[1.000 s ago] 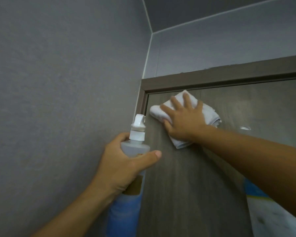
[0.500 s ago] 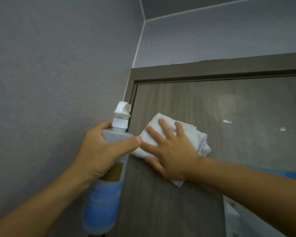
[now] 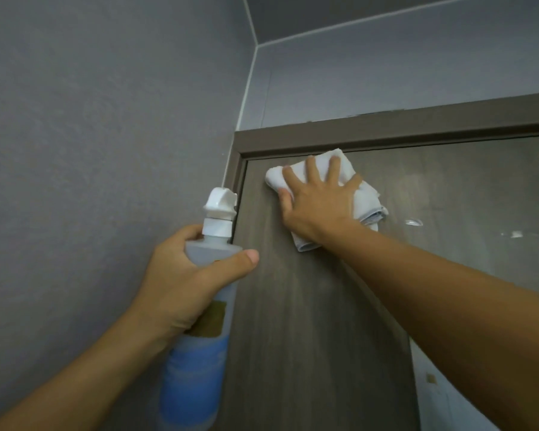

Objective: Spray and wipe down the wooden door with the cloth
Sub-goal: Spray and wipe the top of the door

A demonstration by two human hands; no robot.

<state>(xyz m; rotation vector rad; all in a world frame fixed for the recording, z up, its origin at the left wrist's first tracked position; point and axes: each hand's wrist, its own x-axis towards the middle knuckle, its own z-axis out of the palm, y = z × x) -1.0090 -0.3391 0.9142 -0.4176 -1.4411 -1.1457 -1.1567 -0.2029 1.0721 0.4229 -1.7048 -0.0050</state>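
The right hand (image 3: 319,200) lies flat with fingers spread on a folded white cloth (image 3: 366,202), pressing it against the wooden door (image 3: 308,321) at its upper left corner, just under the top of the door frame (image 3: 386,127). The left hand (image 3: 184,284) grips a spray bottle (image 3: 199,353) upright near the left edge of the door, fingers and thumb curled round its shoulder; no finger is on the white nozzle (image 3: 220,208), so spraying seems paused for now. A few wet streaks or glints show on the door to the right of the cloth, which suggests some spray is already on. Judging from this, wiping is under way at the top, and the right part and the lower door, mostly out of view, are likely left to do. Grey walls (image 3: 91,135) surround the frame.
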